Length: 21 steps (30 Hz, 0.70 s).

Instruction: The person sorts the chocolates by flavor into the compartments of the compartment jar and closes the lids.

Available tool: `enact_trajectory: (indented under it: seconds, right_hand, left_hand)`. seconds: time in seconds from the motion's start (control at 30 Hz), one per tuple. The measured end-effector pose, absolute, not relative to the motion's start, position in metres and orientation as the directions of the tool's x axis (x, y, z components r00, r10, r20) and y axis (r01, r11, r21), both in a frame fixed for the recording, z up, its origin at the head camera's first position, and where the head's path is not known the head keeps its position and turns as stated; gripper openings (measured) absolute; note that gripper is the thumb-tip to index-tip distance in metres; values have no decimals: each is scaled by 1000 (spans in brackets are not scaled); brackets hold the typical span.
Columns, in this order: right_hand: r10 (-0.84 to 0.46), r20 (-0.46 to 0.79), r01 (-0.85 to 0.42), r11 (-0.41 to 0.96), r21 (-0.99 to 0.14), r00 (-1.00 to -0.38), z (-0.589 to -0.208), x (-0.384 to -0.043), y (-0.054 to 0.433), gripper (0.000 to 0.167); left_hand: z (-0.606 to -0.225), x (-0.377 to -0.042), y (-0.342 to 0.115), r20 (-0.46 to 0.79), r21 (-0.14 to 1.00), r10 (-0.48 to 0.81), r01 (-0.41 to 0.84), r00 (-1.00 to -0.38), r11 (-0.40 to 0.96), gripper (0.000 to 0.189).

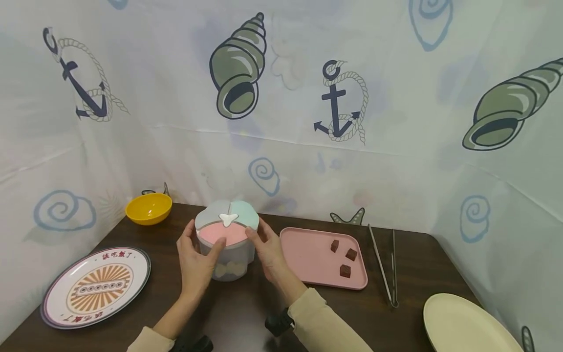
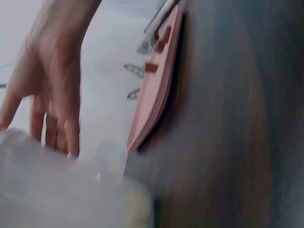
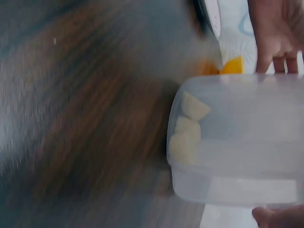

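A translucent storage box [image 1: 231, 259] has a rounded lid [image 1: 222, 233] with grey, mint and pink sections and a white piece at its centre. My left hand [image 1: 194, 266] holds its left side, thumb at the front edge of the pink section. My right hand [image 1: 273, 256] grips the opposite side, thumb near the lid's edge. Several pale chunks [image 3: 189, 135] show through the box wall at its bottom in the right wrist view. The box [image 2: 61, 190] fills the lower left corner of the left wrist view. Whether its base touches the table cannot be told.
A pink tray [image 1: 308, 256] with 3 brown cubes lies right of the box, then metal tongs [image 1: 393, 274] and a cream plate [image 1: 468, 325]. At left are a yellow bowl [image 1: 148, 209] and a patterned plate [image 1: 96, 288]. A printed cloth [image 1: 299, 161] rises behind the dark table [image 1: 418, 264].
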State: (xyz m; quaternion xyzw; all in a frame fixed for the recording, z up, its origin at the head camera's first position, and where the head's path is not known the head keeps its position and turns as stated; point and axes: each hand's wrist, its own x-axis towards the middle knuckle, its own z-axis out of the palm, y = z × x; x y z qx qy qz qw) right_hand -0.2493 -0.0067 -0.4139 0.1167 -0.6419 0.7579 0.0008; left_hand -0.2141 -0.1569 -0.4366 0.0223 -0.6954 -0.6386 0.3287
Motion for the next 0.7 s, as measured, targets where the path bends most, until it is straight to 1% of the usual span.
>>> enact_trajectory:
  seconds: [0.07,0.13,0.23,0.33,0.4,0.47,0.57,0.63,0.7]
  right_hand:
    - [-128,181,-159,-167,-973,-975,-415,-245,-8,63]
    - [-101,191,-176,-146,-974,-976,-416,-240,-11,65]
    - [-44,232,-226,-109,-968,-972,-418,-232,-15,64]
    - [41,268,-271,-71,-960,-963,-419,-222,-23,62]
    - [95,276,-283,-74,-956,-956,-419,-215,-29,62]
    - [153,280,-293,-74,-953,-948,-420,-209,-37,62]
    - [219,275,-298,-79,-951,-936,-422,-203,-44,62]
    - [250,281,-309,-81,-948,-927,-423,-202,-47,61]
    - [259,281,-315,-99,-944,-924,-423,-203,-47,59]
  left_hand:
    - [-439,-212,-153,432,901,-480,391,-763,189,82]
    - [-440,-210,-153,431,901,-489,395,-758,181,79]
    - [-439,-209,-155,416,906,-471,401,-778,138,68]
    - [-438,-208,-157,400,915,-435,375,-807,147,58]
    - [-438,-209,-158,398,917,-408,355,-822,180,61]
    - [-440,-210,-158,411,910,-392,351,-823,218,71]
    - [-442,-212,-157,435,899,-371,369,-820,237,85]
    - [-441,-214,-158,443,895,-357,381,-823,232,88]
    - [-439,-215,-160,439,896,-332,381,-835,227,86]
